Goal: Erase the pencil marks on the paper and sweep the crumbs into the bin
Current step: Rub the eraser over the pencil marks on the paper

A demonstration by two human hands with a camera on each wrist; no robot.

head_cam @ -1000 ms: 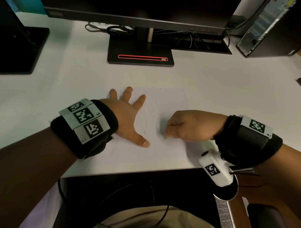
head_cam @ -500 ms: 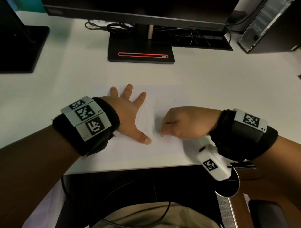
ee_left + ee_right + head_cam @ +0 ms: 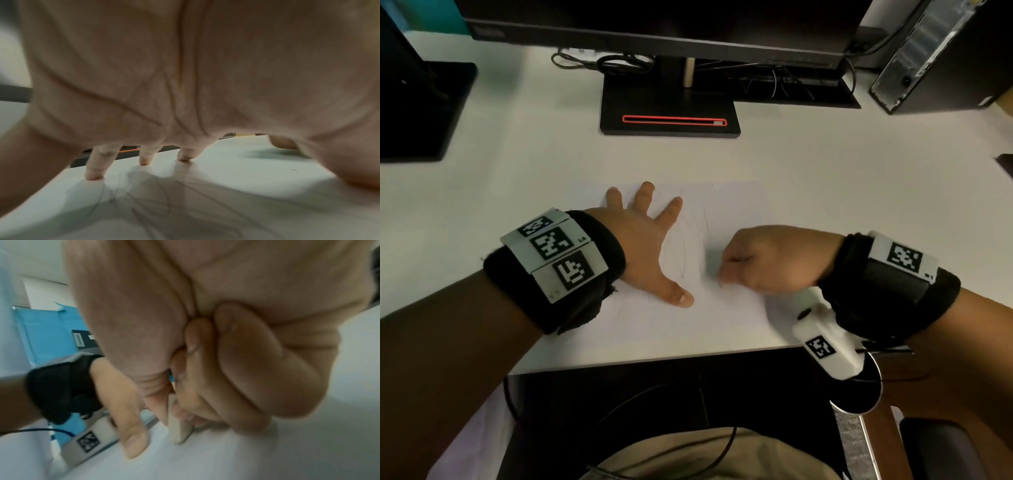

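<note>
A white sheet of paper [image 3: 736, 205] lies on the white desk [image 3: 825, 178] near its front edge, with thin pencil marks [image 3: 681, 253] scribbled across its middle. My left hand [image 3: 647, 246] lies flat on the paper's left part with fingers spread, and its fingertips [image 3: 93, 176] press the sheet beside the pencil marks [image 3: 156, 194]. My right hand [image 3: 767, 260] is curled and pinches a small pale eraser [image 3: 179, 430] between thumb and fingers, its lower end on the paper just right of the marks. In the head view the eraser is hidden by the fist.
A black monitor base [image 3: 671, 109] with a red slot stands behind the paper. Another dark stand [image 3: 417, 106] is at the far left, a computer tower [image 3: 935, 54] at the far right, cables [image 3: 619, 63] at the back. A round bin rim [image 3: 859, 404] shows below the desk's front edge, right.
My right hand with the eraser has slid a little left and away from me across the paper, and looks blurred now. The left hand stays where it was.
</note>
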